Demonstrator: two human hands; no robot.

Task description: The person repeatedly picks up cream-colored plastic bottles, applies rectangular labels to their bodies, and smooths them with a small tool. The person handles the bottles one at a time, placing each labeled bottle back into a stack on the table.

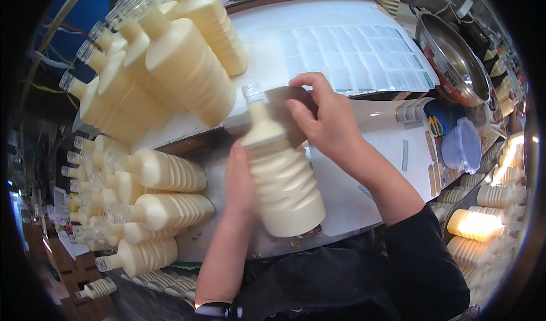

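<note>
Bottle [281,176] gripped, stacked bottles [159,76] crowding left

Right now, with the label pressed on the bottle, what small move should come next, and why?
Probably slide the right hand with the brown label down along the cream bottle. The label sits only at the bottle's shoulder, partly off its side, while the left hand steadies the ribbed body on the white board.
</note>
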